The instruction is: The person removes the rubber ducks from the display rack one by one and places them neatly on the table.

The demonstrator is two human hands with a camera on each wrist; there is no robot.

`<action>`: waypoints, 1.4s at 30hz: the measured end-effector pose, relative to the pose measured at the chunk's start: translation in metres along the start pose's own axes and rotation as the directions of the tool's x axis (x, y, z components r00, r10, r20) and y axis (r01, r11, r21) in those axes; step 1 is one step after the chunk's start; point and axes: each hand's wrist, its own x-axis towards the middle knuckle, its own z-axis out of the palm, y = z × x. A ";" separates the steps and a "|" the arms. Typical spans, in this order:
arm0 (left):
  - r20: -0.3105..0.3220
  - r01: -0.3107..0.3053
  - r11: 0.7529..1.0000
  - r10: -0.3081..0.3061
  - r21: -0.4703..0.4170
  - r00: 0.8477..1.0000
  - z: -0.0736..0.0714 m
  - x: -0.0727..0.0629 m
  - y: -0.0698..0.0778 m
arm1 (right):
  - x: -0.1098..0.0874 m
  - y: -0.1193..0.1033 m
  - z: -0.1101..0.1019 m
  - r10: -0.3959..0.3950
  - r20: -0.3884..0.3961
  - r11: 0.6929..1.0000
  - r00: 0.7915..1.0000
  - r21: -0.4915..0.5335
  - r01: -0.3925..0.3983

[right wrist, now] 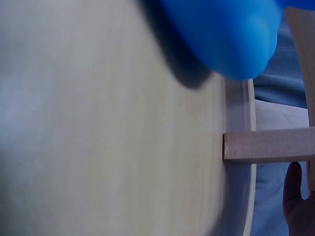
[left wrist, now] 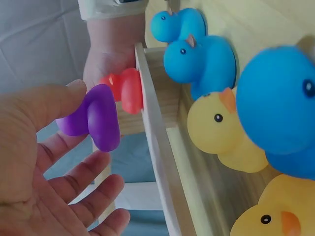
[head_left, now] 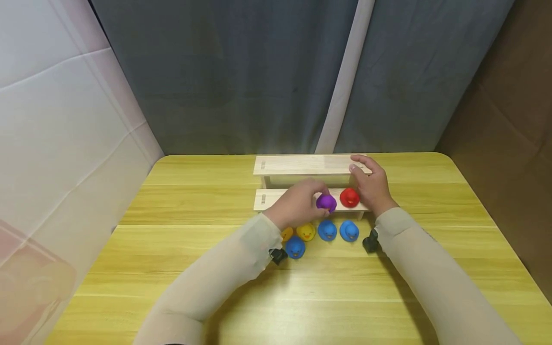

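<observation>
My left hand (head_left: 302,203) pinches a purple rubber duck (head_left: 326,203) between thumb and fingers, just above the lower step of a wooden two-step stand (head_left: 276,195). In the left wrist view, the other fingers (left wrist: 83,179) spread out below that duck (left wrist: 104,118). A red rubber duck (head_left: 350,197) sits at the right of the lower step. Beside it my right hand (head_left: 374,187) is at the stand's right end, thumb and forefinger apart by the upper step (head_left: 302,165). Whether it touches the wood I cannot tell.
In front of the stand are two blue ducks (head_left: 327,230) side by side, a yellow duck (head_left: 306,232), a partly hidden orange-yellow duck (head_left: 286,234) and another blue duck (head_left: 295,247). All stand on the wooden table (head_left: 327,306). A grey curtain (head_left: 224,76) hangs behind.
</observation>
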 end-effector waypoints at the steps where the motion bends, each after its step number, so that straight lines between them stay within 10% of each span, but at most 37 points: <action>1: -0.001 -0.004 1.000 0.004 -0.005 1.000 0.000 -0.002 0.000 | 0.000 0.000 0.000 -0.002 -0.001 1.000 1.000 0.002 0.002; 18: 0.006 -0.045 0.999 0.045 -0.021 0.999 -0.001 -0.035 0.002 | -0.016 -0.037 0.000 0.046 0.018 0.999 0.999 0.002 -0.046; 42: 0.033 -0.098 0.987 0.095 0.124 0.995 0.015 -0.058 0.002 | -0.001 -0.007 0.001 0.042 0.013 0.999 0.999 -0.017 -0.042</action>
